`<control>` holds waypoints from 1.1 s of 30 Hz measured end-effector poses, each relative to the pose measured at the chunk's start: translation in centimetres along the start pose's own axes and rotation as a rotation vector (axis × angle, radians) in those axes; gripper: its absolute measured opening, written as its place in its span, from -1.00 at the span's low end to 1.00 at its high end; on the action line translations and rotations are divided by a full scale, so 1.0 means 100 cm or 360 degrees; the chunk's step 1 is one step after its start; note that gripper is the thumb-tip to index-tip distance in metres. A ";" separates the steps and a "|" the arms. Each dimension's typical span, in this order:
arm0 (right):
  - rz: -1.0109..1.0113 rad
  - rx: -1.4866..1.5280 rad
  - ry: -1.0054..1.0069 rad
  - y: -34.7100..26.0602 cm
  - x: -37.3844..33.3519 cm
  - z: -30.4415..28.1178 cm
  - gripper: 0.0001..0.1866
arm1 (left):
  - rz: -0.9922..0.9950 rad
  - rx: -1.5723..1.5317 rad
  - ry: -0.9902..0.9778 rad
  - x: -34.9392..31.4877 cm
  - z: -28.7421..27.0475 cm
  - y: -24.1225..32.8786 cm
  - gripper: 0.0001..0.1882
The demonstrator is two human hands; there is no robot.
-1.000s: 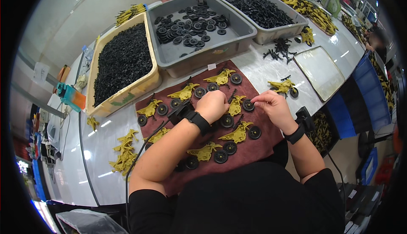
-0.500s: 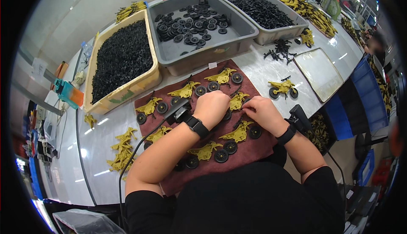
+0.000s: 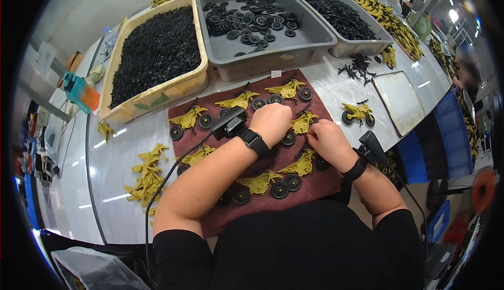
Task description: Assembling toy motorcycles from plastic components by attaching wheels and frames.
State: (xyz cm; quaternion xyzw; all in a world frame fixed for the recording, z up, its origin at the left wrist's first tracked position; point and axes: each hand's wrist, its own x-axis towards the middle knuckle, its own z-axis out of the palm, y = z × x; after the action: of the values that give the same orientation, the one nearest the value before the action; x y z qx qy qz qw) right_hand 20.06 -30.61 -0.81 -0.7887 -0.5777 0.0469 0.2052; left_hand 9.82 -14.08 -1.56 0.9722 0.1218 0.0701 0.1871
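The yellow motorbike body [image 3: 303, 124] lay at three o'clock from the left grip [image 3: 272, 124], ten from the right grip [image 3: 329, 140], their closure impossible to tell.

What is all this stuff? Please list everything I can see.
Table: one, whitish, across the scene
Cloth: one, maroon, on the table
Motorbike bodies: at least seven, yellow, on the cloth
Wheels: at least ten, black, among the bodies
Wheeled toy motorbike: one, yellow and black, right of the cloth
Bin: one, cream, back left
Tubs: two, grey, behind the cloth
Flat tray: one, pale, table's right
Yellow heap: uncounted pieces, left of the cloth
Bottle: one, teal and orange, far left
Far background: too blurred to count
Wristbands: two, black, on the wrists
Left hand, right hand: two, bare, over the cloth
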 end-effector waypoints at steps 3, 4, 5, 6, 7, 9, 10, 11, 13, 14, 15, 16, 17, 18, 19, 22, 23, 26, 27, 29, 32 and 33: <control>0.0089 -0.0045 0.0000 -0.002 0.001 0.003 -0.89 | -0.0016 0.0013 0.0044 0.001 0.001 0.003 -0.83; 0.0093 -0.0037 0.0014 -0.002 0.002 0.003 -0.88 | -0.0003 0.0006 0.0079 0.001 0.001 0.003 -0.83; 0.0099 -0.0029 0.0029 -0.003 0.004 0.003 -0.87 | -0.0014 -0.0001 0.0080 0.001 0.000 0.004 -0.83; 0.0097 -0.0029 0.0019 -0.003 0.004 0.004 -0.87 | -0.0006 0.0015 0.0091 0.001 0.000 0.005 -0.83; 0.0181 -0.0023 -0.0004 -0.004 0.006 0.005 -0.88 | 0.0004 0.0032 0.0101 0.002 -0.001 0.006 -0.83; 0.0271 -0.0015 -0.0024 -0.003 0.008 0.006 -0.88 | 0.0003 0.0030 0.0095 0.003 -0.001 0.005 -0.83; 0.0296 0.0014 -0.0036 0.000 0.009 0.007 -0.88 | 0.0005 0.0029 0.0096 0.004 0.000 0.005 -0.83; 0.0323 0.0043 -0.0045 0.003 0.009 0.005 -0.86 | 0.0009 0.0029 0.0098 0.004 0.000 0.005 -0.83; 0.0360 0.0098 -0.0118 0.002 0.010 -0.006 -0.83 | -0.0005 0.0029 0.0064 0.003 -0.002 0.002 -0.82; 0.0386 0.0230 -0.0177 0.002 0.007 -0.011 -0.81 | -0.0012 0.0010 0.0057 0.002 0.001 0.000 -0.82; 0.0408 0.0363 -0.0241 0.001 0.004 -0.016 -0.78 | -0.0024 -0.0010 0.0050 0.000 0.001 -0.001 -0.81; 0.0464 0.0283 -0.0304 -0.001 0.001 -0.022 -0.71 | -0.0026 -0.0005 0.0054 -0.002 0.001 -0.001 -0.81; 0.0456 0.0285 -0.0302 -0.002 -0.003 -0.024 -0.71 | -0.0015 -0.0032 0.0069 -0.004 0.000 -0.002 -0.79; 0.0432 0.0301 -0.0304 -0.004 -0.011 -0.026 -0.69 | -0.0001 -0.0060 0.0081 -0.007 -0.002 -0.001 -0.78; 0.0406 0.0319 -0.0307 -0.006 -0.017 -0.028 -0.67 | -0.0003 -0.0056 0.0080 -0.008 -0.004 -0.002 -0.78; 0.0401 0.0234 -0.0359 -0.011 -0.035 -0.026 -0.60 | 0.0003 -0.0276 0.0259 -0.012 -0.025 0.001 -0.75; 0.0263 0.0118 -0.0264 -0.011 -0.042 -0.024 -0.58 | 0.0010 -0.0271 0.0251 -0.015 -0.035 0.003 -0.75; 0.0353 0.0064 -0.0310 -0.014 -0.048 -0.023 -0.56 | -0.0078 -0.0445 0.0302 -0.025 -0.058 0.002 -0.78; 0.0370 0.0058 -0.0294 -0.013 -0.050 -0.024 -0.56 | -0.0072 -0.0441 0.0294 -0.028 -0.064 0.003 -0.78; 0.0380 0.0092 -0.0280 -0.010 -0.052 -0.026 -0.60 | -0.0153 -0.0597 0.0260 -0.035 -0.073 0.004 -0.77; 0.0337 0.0172 -0.0315 0.007 -0.049 -0.028 -0.65 | -0.0198 -0.0698 0.0224 -0.044 -0.078 0.005 -0.75; 0.0278 0.0217 -0.0366 0.013 -0.046 -0.028 -0.66 | -0.0269 -0.0777 0.0172 -0.049 -0.081 0.007 -0.75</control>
State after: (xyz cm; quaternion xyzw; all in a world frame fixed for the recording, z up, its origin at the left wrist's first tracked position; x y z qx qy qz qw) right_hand 20.54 -35.99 0.47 -0.8096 -0.5221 0.1936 0.1857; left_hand 3.80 -13.15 5.74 0.8795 0.1920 0.1334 0.4145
